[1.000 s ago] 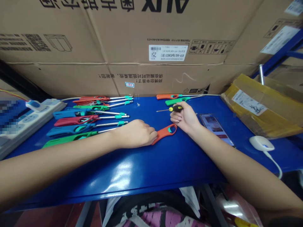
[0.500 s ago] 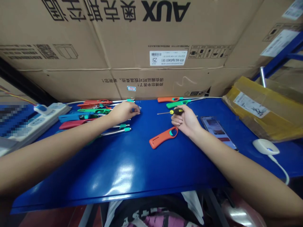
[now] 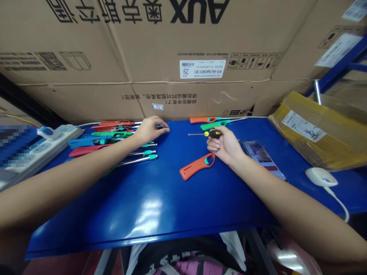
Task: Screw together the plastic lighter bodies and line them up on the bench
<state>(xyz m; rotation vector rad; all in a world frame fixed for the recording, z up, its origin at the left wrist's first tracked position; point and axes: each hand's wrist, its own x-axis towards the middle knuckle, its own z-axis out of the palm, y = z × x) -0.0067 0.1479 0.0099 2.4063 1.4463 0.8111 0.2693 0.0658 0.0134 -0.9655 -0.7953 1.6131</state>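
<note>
My right hand [image 3: 225,144] is closed around the black and yellow handle of a screwdriver [image 3: 207,134], its thin shaft pointing left. Just below that hand lies an orange lighter casing [image 3: 192,168] with a looped end and a green trigger. My left hand [image 3: 149,130] is at the back of the table, thumb and forefinger drawn together by some tiny metal pieces [image 3: 168,131], perhaps screws. What is between those fingertips is too small to make out. Under and beside the left forearm lie several long-necked lighters [image 3: 86,151] in red, blue, green and orange, partly hidden by the arm.
An orange lighter [image 3: 202,120] and a green lighter [image 3: 213,126] lie at the back. To the right are a phone [image 3: 262,158], a white puck-shaped device [image 3: 321,177] with a cable, and a taped package [image 3: 312,133]. A power strip [image 3: 46,149] stands left. A large cardboard box [image 3: 160,76] closes off the back.
The left hand has shifted slightly, its fingers lifting and reaching a little over the tiny metal pieces. My right hand holds the screwdriver almost still. The view has tilted slightly.
</note>
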